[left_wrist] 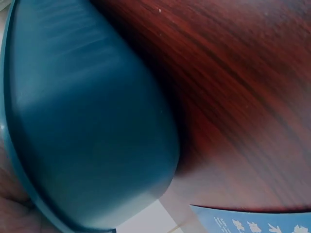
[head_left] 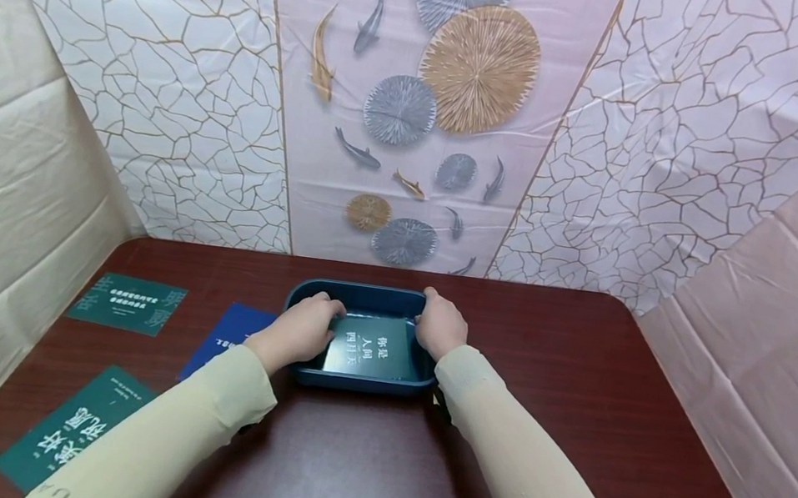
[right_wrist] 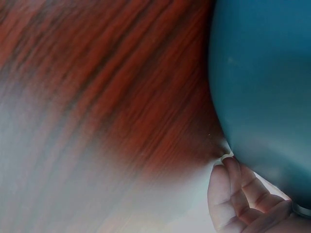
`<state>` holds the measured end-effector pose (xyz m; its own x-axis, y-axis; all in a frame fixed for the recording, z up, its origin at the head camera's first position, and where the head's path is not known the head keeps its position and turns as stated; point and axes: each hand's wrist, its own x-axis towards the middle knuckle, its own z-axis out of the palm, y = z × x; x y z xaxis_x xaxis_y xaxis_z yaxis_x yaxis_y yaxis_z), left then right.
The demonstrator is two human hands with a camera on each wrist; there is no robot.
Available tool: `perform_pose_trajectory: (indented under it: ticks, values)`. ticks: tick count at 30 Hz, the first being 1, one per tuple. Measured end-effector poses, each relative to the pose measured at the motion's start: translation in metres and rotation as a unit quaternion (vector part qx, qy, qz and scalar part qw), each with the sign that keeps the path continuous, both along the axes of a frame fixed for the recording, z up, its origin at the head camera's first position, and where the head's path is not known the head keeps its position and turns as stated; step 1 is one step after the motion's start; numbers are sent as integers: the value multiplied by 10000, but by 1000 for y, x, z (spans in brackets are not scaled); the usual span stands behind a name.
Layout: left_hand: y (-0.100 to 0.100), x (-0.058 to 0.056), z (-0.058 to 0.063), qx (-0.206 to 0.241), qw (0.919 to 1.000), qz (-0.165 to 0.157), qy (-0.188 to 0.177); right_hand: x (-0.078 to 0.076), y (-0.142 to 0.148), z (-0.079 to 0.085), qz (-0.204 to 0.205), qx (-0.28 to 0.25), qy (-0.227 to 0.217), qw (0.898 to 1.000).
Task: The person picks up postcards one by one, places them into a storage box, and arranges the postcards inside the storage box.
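A dark blue-green rectangular tray [head_left: 360, 383] lies toward the far side of the table. In it is a green card [head_left: 339, 359] with white characters. My left hand [head_left: 301, 330] grips the tray's left rim, its fingers reaching over to the inside. At the right rim my right hand [head_left: 441, 328] holds on near the far corner. The right wrist view shows fingertips [right_wrist: 224, 158] against the outer wall [right_wrist: 262, 82], low near the tabletop. Much of the left hand is hidden behind the rim in the left wrist view.
Left of the tray, partly behind the left arm, lies a blue card [head_left: 229, 332]. A green card [head_left: 127, 302] sits farther left, and another green card [head_left: 75, 434] nearer the front. Patterned cloth [head_left: 413, 141] hangs behind the dark red wooden table [head_left: 593, 443].
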<state>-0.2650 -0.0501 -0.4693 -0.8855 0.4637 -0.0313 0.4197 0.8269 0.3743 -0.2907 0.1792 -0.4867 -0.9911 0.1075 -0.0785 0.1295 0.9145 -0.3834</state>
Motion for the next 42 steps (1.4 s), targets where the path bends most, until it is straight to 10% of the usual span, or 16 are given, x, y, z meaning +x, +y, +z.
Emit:
perform_pose_trajectory:
  ticks: [14, 42]
  values:
    - [8, 0, -9, -555, 9984, -103, -57, -1, -1, 0, -25, 58, 23, 10000]
    - [7, 0, -5, -228, 9997, -111, 2, -3, 2, -3, 57, 104, -18, 9999]
